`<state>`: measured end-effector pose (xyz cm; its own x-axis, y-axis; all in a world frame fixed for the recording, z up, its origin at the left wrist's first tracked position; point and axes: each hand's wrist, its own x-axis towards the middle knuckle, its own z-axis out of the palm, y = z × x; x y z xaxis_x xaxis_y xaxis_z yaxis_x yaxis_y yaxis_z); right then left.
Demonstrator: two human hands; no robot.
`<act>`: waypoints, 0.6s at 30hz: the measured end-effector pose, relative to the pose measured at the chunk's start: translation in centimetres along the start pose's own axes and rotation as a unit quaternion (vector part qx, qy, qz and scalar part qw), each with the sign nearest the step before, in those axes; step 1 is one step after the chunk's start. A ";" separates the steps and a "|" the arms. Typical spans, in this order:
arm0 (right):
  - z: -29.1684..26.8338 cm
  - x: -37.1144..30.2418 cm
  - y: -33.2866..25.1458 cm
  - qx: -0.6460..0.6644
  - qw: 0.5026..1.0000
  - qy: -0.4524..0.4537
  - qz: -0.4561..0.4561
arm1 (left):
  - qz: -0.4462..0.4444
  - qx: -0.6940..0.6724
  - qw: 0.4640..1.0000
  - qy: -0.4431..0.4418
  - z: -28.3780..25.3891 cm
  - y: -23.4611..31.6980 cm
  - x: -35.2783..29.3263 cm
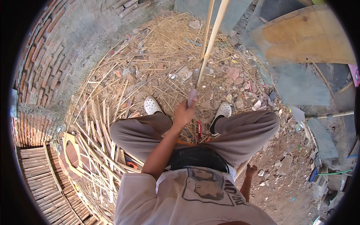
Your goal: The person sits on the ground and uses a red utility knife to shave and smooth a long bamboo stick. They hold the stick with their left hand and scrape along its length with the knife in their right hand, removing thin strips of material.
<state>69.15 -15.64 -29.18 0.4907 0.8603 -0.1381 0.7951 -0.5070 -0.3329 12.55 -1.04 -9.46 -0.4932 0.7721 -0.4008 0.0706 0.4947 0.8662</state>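
My left hand [183, 112] reaches forward between my knees, its fingers wrapped round the greyish-pink handle of a knife [193, 95]. The dark, narrow blade points away from me and meets a long bamboo strip [213, 41], which stands split into two lengths that spread apart toward the top. Beside my right hip, my right hand [252, 170] is closed, low and well apart from the knife. Whatever it may hold is hidden. A pale stick [243, 167] shows between that hand and my thigh.
Loose bamboo strips [99, 138] pile up at my left, with an orange-handled thing [132, 164] among them. A red-and-black tool [199, 129] lies between my feet. Rubble and shavings cover the ground. A brick wall [45, 67] rises at left; sheets [300, 84] lie at right.
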 end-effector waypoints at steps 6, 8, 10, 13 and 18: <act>-18.6 1.1 -30.4 0.303 0.932 0.063 -0.187 | -0.012 -0.148 0.989 -0.016 2.2 1.7 -3.0; -19.2 0.0 -37.2 0.381 0.890 -0.080 -0.237 | 0.019 -0.139 0.990 -0.004 3.0 1.6 -3.2; -14.7 -1.2 -41.9 0.382 0.842 -0.256 -0.283 | -0.004 -0.153 0.988 -0.008 3.5 1.4 -3.5; -8.8 -5.9 -49.3 0.388 0.734 -0.554 -0.066 | -0.003 -0.198 0.980 0.029 3.8 1.1 -4.1; -0.8 -9.6 -53.6 0.462 0.672 -0.579 -0.019 | 0.246 -0.003 0.944 0.219 -1.8 3.4 -3.5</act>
<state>22.15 3.22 -9.28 -0.5549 0.6083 -0.5674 -0.0236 -0.6933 -0.7202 13.01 -2.78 -4.54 -0.7140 0.6676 0.2111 0.3797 0.1159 0.9178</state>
